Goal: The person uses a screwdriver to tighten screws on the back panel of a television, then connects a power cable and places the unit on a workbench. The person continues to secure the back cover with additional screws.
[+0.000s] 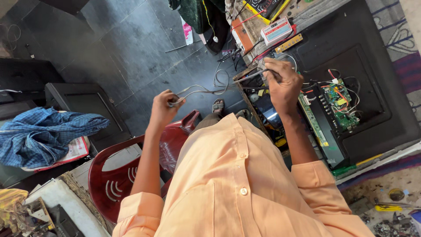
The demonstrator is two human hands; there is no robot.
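Observation:
My left hand (pixel 164 105) is raised over the floor and pinches the end of a thin grey wire (pixel 199 90) that curves to the right. My right hand (pixel 283 81) grips a slim soldering iron (pixel 252 75), its tip pointing left toward the wire. Just right of that hand lies an opened black television back (pixel 372 101) with green circuit boards (pixel 340 103) and coloured leads exposed. I am seated, wearing an orange shirt, with a sandalled foot (pixel 218 105) on the dark floor below.
A dark red plastic chair (pixel 114 175) stands at my left. A blue checked cloth (pixel 48 131) lies on black cabinets at far left. Small boxes and a white meter (pixel 276 30) crowd the workbench at top. Scrap parts litter the lower right corner.

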